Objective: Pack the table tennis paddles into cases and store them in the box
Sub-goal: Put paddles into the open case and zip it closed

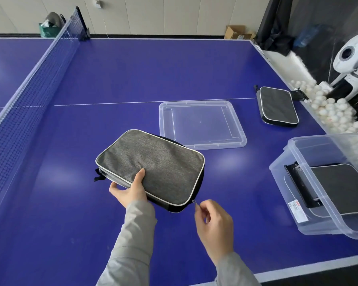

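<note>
A grey paddle case [153, 166] tilts above the table; another case [277, 106] lies flat; a third [343, 186] sits in the clear box [287, 176].

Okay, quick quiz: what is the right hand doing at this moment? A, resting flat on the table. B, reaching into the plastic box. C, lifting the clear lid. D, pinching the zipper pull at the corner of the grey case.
D: the right hand pinches the zipper pull at the near corner of the grey case, which the left hand holds.

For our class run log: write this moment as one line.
left hand: holds grey paddle case | right hand: pinches zipper pull | clear box: one case inside | lid: off
</note>
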Tool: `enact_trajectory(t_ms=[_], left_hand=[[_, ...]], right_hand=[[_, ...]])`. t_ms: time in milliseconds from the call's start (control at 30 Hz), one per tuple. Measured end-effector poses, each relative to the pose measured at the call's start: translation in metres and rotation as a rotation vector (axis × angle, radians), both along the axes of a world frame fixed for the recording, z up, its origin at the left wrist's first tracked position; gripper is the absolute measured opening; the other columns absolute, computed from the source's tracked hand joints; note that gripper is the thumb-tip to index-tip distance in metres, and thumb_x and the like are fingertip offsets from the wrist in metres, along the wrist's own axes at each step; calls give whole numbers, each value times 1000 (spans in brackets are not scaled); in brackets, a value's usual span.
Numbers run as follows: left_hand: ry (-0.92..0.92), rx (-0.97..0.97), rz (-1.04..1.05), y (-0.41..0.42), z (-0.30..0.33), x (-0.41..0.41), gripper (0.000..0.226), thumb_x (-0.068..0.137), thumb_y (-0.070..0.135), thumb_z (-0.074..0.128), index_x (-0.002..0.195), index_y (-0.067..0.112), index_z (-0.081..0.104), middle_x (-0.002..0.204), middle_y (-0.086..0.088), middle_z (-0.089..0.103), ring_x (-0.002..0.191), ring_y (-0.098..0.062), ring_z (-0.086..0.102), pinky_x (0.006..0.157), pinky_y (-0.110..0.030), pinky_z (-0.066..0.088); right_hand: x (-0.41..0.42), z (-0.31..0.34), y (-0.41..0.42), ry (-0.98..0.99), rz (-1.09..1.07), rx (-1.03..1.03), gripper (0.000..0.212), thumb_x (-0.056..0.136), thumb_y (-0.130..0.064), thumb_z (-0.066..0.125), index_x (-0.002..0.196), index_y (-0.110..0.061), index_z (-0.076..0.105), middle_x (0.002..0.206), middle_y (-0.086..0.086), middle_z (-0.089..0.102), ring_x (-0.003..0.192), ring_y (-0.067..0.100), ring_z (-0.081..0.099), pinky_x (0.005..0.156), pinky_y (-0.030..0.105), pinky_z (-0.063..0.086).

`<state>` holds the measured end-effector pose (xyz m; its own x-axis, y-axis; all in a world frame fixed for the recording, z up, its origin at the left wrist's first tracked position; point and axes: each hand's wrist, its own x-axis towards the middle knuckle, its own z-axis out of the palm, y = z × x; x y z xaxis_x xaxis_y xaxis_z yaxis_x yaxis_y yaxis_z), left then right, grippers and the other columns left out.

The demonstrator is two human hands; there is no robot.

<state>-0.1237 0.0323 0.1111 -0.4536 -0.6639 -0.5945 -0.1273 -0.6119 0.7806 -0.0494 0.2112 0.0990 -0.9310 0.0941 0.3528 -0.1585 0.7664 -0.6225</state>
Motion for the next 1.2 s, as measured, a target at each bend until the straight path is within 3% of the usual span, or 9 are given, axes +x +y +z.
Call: enact_trajectory(t_ms=[100, 300, 500, 667, 800, 900, 1100, 1200], left_hand=[[12, -2, -33, -1, 5, 6, 67, 60, 22, 85, 109, 37, 42, 95, 7, 62, 83, -13, 66, 78, -34, 55], [25, 42, -93, -3, 18, 12, 67, 62, 21, 85, 111, 36, 43, 97, 4, 64, 83, -17, 67, 68, -30, 53], [67, 60, -209, -10, 22, 26, 68, 64, 18, 85, 118, 34, 47, 107, -4, 67, 91, -24, 69, 83, -42, 56], [123, 36, -357, -23, 27, 29, 63, 68, 13, 82, 118, 33, 48, 109, -7, 67, 90, -28, 69, 77, -45, 57], [174, -20, -491, -34, 33, 27, 65, 67, 10, 81, 119, 31, 48, 98, -7, 71, 77, -25, 72, 59, -37, 57], [214, -49, -639, -38, 35, 27, 72, 58, 7, 85, 117, 29, 51, 92, -8, 74, 78, -30, 72, 62, -40, 57], [221, -86, -860, -43, 32, 28, 78, 43, 17, 89, 111, 35, 55, 91, -14, 73, 80, -38, 70, 66, -46, 58], [203, -122, -938, -48, 29, 26, 81, 45, 17, 90, 115, 34, 52, 94, -17, 72, 83, -41, 69, 70, -50, 57]], right_hand=[[-15, 2, 11, -38, -21, -53, 29, 80, -12, 72, 64, -14, 49, 53, -7, 44, 48, 13, 37, 45, 28, 36], [-44, 8, 23, -54, -42, -170, 29, 82, -13, 71, 64, -12, 49, 54, -5, 46, 49, 20, 39, 47, 34, 41], [-77, 15, 45, -88, -69, -115, 29, 83, -15, 71, 64, -14, 48, 54, -6, 45, 52, 18, 34, 52, 28, 33], [-83, 18, 49, -94, 32, -125, 23, 84, -17, 71, 68, -12, 55, 57, -8, 52, 52, 8, 44, 53, 27, 38], [-88, 23, 47, -91, 123, -148, 20, 83, -15, 73, 70, -11, 58, 59, -10, 54, 55, 7, 48, 53, 18, 37], [-94, 30, 42, -79, 170, -182, 19, 83, -16, 73, 71, -9, 59, 59, -11, 54, 57, 6, 48, 52, 10, 34], [-108, 47, 39, -160, 161, -352, 15, 84, -9, 70, 73, -12, 60, 63, -1, 62, 59, 18, 55, 60, 21, 45], [-111, 53, 40, -232, 159, -442, 15, 84, -2, 65, 76, -13, 60, 66, 2, 64, 63, 24, 61, 66, 34, 53]])
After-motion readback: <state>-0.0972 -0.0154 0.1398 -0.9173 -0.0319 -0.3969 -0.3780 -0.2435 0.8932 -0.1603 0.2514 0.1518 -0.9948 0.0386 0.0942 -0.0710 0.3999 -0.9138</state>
